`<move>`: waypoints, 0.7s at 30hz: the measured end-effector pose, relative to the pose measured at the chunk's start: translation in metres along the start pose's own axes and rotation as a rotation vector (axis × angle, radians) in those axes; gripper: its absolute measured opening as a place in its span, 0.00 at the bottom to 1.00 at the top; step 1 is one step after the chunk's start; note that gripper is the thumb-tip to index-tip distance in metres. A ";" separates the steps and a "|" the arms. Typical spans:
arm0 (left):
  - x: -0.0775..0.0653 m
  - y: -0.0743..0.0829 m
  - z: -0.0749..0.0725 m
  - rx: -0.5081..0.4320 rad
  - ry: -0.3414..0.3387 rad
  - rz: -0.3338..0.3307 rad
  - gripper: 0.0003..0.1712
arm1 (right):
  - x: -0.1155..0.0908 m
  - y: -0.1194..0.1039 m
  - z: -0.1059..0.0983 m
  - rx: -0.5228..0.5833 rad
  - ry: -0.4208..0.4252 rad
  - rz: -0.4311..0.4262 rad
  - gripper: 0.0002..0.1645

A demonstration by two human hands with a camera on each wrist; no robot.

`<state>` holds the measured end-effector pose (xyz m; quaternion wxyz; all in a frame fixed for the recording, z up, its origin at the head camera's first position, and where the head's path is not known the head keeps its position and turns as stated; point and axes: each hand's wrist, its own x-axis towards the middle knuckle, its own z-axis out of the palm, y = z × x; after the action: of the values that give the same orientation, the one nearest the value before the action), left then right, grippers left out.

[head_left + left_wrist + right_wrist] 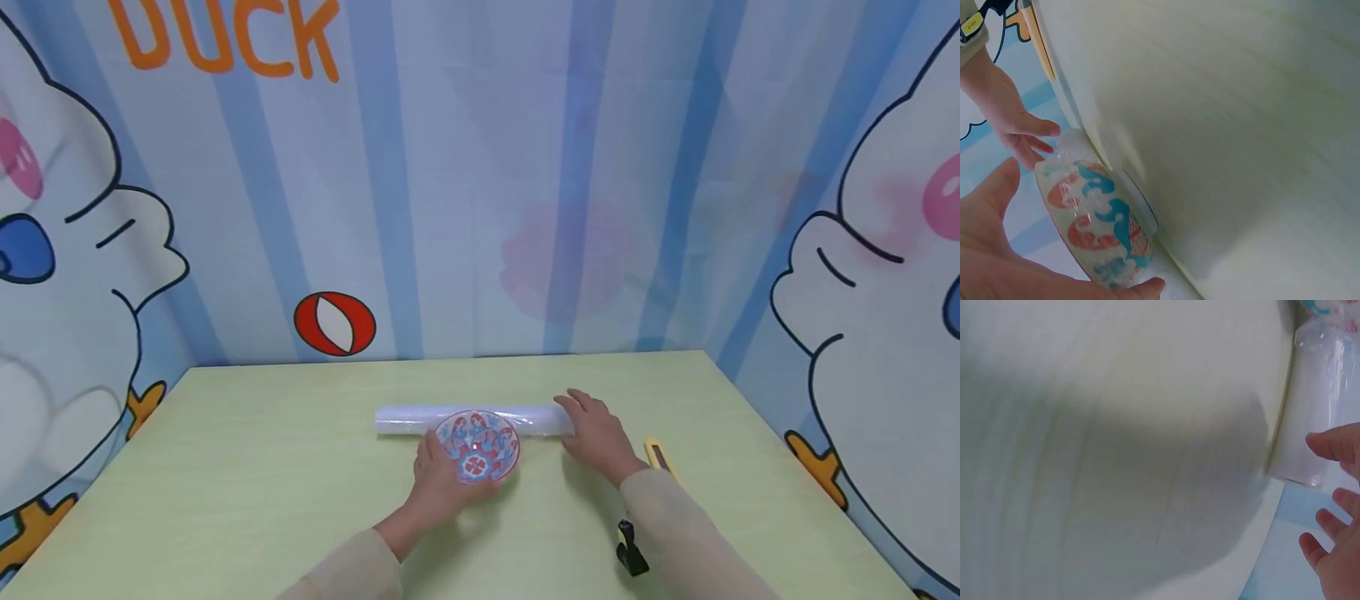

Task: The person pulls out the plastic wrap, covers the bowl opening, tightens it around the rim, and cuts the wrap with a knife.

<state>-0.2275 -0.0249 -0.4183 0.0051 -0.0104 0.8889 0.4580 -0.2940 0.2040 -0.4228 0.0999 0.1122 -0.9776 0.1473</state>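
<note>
At six o'clock from the shiny roll [408, 420], holding the patterned bowl [477, 442] in left grip [438, 482]; at the roll's three o'clock end, showing right grip [597, 433] with spread fingers.

A pale yellow-green tabletop [247, 467] with faint grain filled the lower part of the head view, its far edge running across the middle of the frame. A clear-wrapped white roll [405, 420] lay crosswise on it near the centre, and a yellow, slim tool [657, 455], partly hidden, lay right of centre. Whether the patterned bowl [478, 442] before the roll touched the surface could not be told.
</note>
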 end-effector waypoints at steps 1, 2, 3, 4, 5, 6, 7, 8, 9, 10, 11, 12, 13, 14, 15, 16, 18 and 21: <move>0.001 0.000 0.002 -0.002 0.013 -0.009 0.71 | 0.001 0.001 0.001 -0.015 -0.014 -0.016 0.32; 0.001 0.001 0.005 -0.001 0.024 -0.021 0.72 | 0.003 0.002 0.002 -0.030 -0.029 -0.030 0.32; 0.002 0.002 0.007 0.005 0.038 -0.033 0.73 | 0.004 0.002 0.003 -0.046 -0.039 -0.046 0.32; 0.002 0.002 0.009 0.015 0.049 -0.041 0.73 | 0.005 0.001 0.004 -0.061 -0.040 -0.065 0.32; 0.002 0.002 0.011 0.023 0.061 -0.046 0.74 | 0.006 0.001 0.006 -0.080 -0.036 -0.084 0.31; 0.003 0.003 0.012 0.038 0.073 -0.051 0.74 | 0.007 0.000 0.007 -0.100 -0.029 -0.103 0.29; 0.003 0.003 0.013 0.053 0.085 -0.052 0.75 | 0.007 -0.001 0.008 -0.122 -0.023 -0.115 0.28; 0.003 0.003 0.013 0.066 0.095 -0.053 0.75 | 0.007 -0.001 0.008 -0.142 -0.010 -0.123 0.27; 0.004 0.003 0.013 0.076 0.101 -0.056 0.76 | 0.007 -0.001 0.009 -0.164 0.004 -0.131 0.26; 0.004 0.003 0.013 0.085 0.103 -0.061 0.76 | 0.007 -0.002 0.009 -0.185 0.018 -0.136 0.25; 0.005 0.002 0.013 0.095 0.104 -0.067 0.76 | 0.007 -0.002 0.010 -0.205 0.025 -0.138 0.24; 0.005 0.002 0.012 0.104 0.104 -0.073 0.76 | 0.007 -0.002 0.010 -0.221 0.028 -0.141 0.24; 0.006 0.001 0.012 0.105 0.102 -0.081 0.76 | 0.006 -0.002 0.010 -0.235 0.030 -0.144 0.24; 0.007 0.000 0.011 0.105 0.101 -0.088 0.76 | 0.006 -0.002 0.010 -0.241 0.027 -0.146 0.23; 0.007 0.000 0.010 0.107 0.099 -0.094 0.76 | 0.005 -0.002 0.011 -0.250 0.026 -0.150 0.23; 0.008 -0.001 0.010 0.109 0.098 -0.098 0.76 | 0.005 -0.001 0.011 -0.256 0.021 -0.150 0.23; 0.009 -0.002 0.008 0.108 0.104 -0.097 0.75 | 0.004 -0.002 0.012 -0.264 0.011 -0.147 0.24; 0.009 -0.001 0.006 0.110 0.107 -0.084 0.73 | 0.004 -0.002 0.012 -0.282 0.003 -0.138 0.23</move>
<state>-0.2369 -0.0212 -0.4229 -0.0226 -0.0719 0.9105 0.4065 -0.2990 0.1981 -0.4324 0.1261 0.1638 -0.9784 0.0017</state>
